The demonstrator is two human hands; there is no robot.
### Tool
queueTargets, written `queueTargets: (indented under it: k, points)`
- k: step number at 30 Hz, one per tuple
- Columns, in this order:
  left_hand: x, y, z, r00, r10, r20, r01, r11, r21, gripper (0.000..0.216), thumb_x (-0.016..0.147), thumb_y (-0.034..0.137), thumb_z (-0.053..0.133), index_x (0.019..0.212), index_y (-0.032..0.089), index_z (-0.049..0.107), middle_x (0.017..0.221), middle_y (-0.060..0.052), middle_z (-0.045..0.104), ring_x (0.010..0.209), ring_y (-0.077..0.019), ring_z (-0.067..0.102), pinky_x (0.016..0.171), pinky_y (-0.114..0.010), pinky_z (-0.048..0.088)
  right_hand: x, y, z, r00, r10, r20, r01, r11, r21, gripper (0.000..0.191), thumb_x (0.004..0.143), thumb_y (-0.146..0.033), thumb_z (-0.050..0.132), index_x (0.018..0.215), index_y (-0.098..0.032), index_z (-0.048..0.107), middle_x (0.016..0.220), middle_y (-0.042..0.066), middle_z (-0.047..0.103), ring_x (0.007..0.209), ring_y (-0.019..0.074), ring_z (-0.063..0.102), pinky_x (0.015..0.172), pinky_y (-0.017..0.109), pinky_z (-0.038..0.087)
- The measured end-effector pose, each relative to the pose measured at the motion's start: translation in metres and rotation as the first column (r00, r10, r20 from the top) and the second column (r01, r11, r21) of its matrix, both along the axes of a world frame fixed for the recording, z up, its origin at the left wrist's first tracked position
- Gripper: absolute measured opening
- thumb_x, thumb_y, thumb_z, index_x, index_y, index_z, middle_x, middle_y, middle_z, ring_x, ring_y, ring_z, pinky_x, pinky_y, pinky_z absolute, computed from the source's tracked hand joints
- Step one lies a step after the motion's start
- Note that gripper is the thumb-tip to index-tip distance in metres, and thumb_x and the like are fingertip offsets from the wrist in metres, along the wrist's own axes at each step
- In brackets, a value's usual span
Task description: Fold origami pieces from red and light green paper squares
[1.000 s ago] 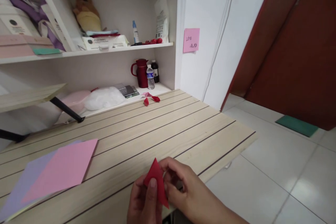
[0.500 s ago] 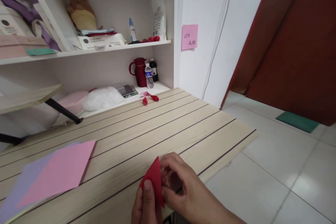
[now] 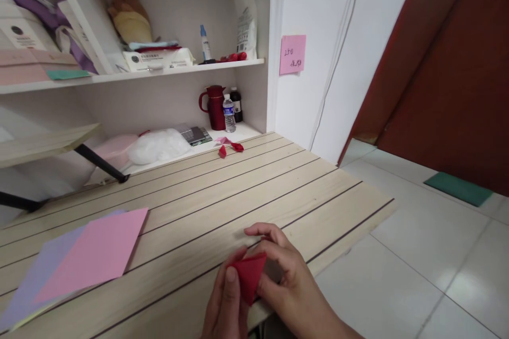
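A folded piece of red paper (image 3: 250,275), roughly triangular, is held between both hands above the near edge of the slatted wooden table (image 3: 207,206). My left hand (image 3: 226,302) is closed on its left side, the thumb pressed flat against the front face. On the right edge, my right hand (image 3: 288,280) pinches the paper between thumb and index finger, with another finger raised and bent. The fingers behind the paper are hidden. To the left lie flat sheets of pink paper (image 3: 97,254) and purple paper (image 3: 43,270), overlapping.
Small red folded paper pieces (image 3: 222,152) lie at the table's far edge. Behind stand a dark red jug (image 3: 215,108), a water bottle (image 3: 229,114) and a bag of white stuffing (image 3: 159,146). A small raised stand (image 3: 47,145) is at the left.
The red paper has turned in my hands, from a tall upright point to a point facing upper right. My right hand's fingers have shifted, and the view has moved slightly.
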State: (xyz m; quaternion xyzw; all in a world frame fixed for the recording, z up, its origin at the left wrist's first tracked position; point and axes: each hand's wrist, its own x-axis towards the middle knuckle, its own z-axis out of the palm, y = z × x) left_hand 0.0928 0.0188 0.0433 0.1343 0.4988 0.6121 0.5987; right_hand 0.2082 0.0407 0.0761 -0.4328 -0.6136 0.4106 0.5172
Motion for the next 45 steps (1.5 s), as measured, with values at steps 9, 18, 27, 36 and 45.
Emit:
queueTargets:
  k: [9, 18, 27, 36, 45]
  points:
    - [-0.005, -0.003, -0.008, 0.705, 0.239, -0.668, 0.035, 0.928, 0.370, 0.041, 0.086, 0.043, 0.062, 0.123, 0.028, 0.058, 0.128, -0.010, 0.053, 0.106, -0.0236, 0.061, 0.077, -0.035, 0.056, 0.000, 0.011, -0.014, 0.997, -0.043, -0.070, 0.029, 0.981, -0.194, 0.011, 0.082, -0.022, 0.058, 0.072, -0.019, 0.055, 0.068, -0.002, 0.055, 0.067, 0.0157, 0.054, 0.060, 0.025, 0.043]
    - [-0.021, -0.005, -0.021, 0.289, 0.479, -0.829, 0.177, 0.824, 0.538, 0.032, 0.088, 0.028, 0.060, 0.120, 0.030, 0.058, 0.118, -0.008, 0.061, 0.107, -0.0253, 0.061, 0.087, -0.040, 0.052, -0.010, 0.013, -0.026, 0.882, -0.223, 0.415, 0.171, 0.972, 0.158, 0.010, 0.078, -0.013, 0.052, 0.072, -0.021, 0.054, 0.067, -0.001, 0.054, 0.062, 0.0155, 0.050, 0.058, 0.026, 0.036]
    - [-0.029, -0.008, -0.027, 0.117, 0.368, -0.922, 0.301, 0.872, 0.386, 0.026, 0.087, 0.032, 0.064, 0.113, 0.028, 0.062, 0.094, -0.004, 0.075, 0.083, -0.0231, 0.071, 0.075, -0.035, 0.051, -0.018, 0.009, -0.030, 0.753, -0.222, 0.619, 0.079, 0.965, 0.249, 0.015, 0.087, -0.017, 0.052, 0.073, -0.023, 0.052, 0.074, 0.002, 0.060, 0.066, 0.0173, 0.055, 0.060, 0.027, 0.036]
    - [-0.036, 0.000, -0.017, -0.208, 0.398, -0.893, 0.413, 0.864, 0.289, 0.024, 0.082, 0.010, 0.056, 0.102, 0.022, 0.059, 0.084, -0.001, 0.073, 0.072, -0.0228, 0.067, 0.065, -0.035, 0.045, -0.004, 0.007, -0.022, 0.840, -0.013, 0.543, -0.035, 0.996, 0.078, 0.013, 0.085, -0.013, 0.056, 0.086, -0.023, 0.064, 0.082, 0.002, 0.067, 0.076, 0.0186, 0.061, 0.068, 0.028, 0.044]
    - [-0.031, -0.008, -0.016, -0.442, 0.354, -0.824, 0.442, 0.885, 0.144, 0.025, 0.088, 0.009, 0.051, 0.104, 0.024, 0.063, 0.090, -0.003, 0.068, 0.081, -0.0234, 0.059, 0.075, -0.039, 0.040, 0.014, -0.001, -0.022, 0.825, 0.003, 0.566, -0.123, 0.977, 0.175, 0.047, 0.079, -0.006, 0.060, 0.120, -0.029, 0.059, 0.128, 0.006, 0.058, 0.118, 0.0251, 0.054, 0.098, 0.042, 0.045]
